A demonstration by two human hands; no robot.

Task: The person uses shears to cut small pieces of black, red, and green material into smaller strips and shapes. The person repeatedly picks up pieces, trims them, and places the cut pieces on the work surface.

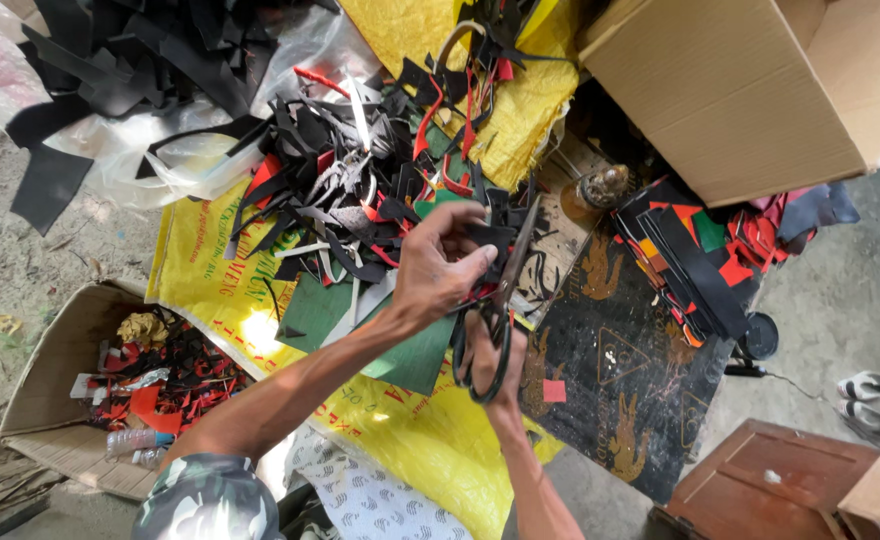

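Scissors (505,300) upright in right hand (495,355); blades up.

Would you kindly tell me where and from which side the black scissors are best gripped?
Best by the looped handles, from below. The scissors stand almost upright, blades pointing up and away into the black offcut held by the left hand. The loops sit at the near end, where the right hand already has fingers through them, well clear of the blades.

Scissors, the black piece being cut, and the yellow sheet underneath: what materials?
Scissors: dark, dull metal blades, black loop handles, probably coated. Black piece in the left hand: thin, matte, flat sheet, likely leather or rubber; cannot tell which. Yellow sheet: woven plastic sacking, judging by its crinkled sheen.
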